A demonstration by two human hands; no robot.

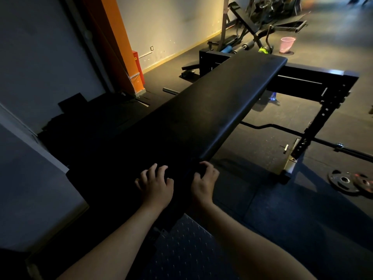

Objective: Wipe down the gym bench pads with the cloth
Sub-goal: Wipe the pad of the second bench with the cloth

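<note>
A long black bench pad (218,106) runs from the near centre away to the upper right, its near end lost in shadow. My left hand (155,184) rests on the near end with its fingers spread and slightly bent, fingertips on the dark surface. At the pad's near right edge, my right hand (203,180) curls its fingers round a dark fold that looks like the cloth (188,173). The cloth is black against the black pad, so its outline is hard to make out.
The bench's black steel frame (331,91) stands to the right, with a barbell (327,142) and weight plates (351,181) on the floor. A pink bucket (286,44) and other machines sit far back. A grey wall and an orange pillar (119,43) close the left side.
</note>
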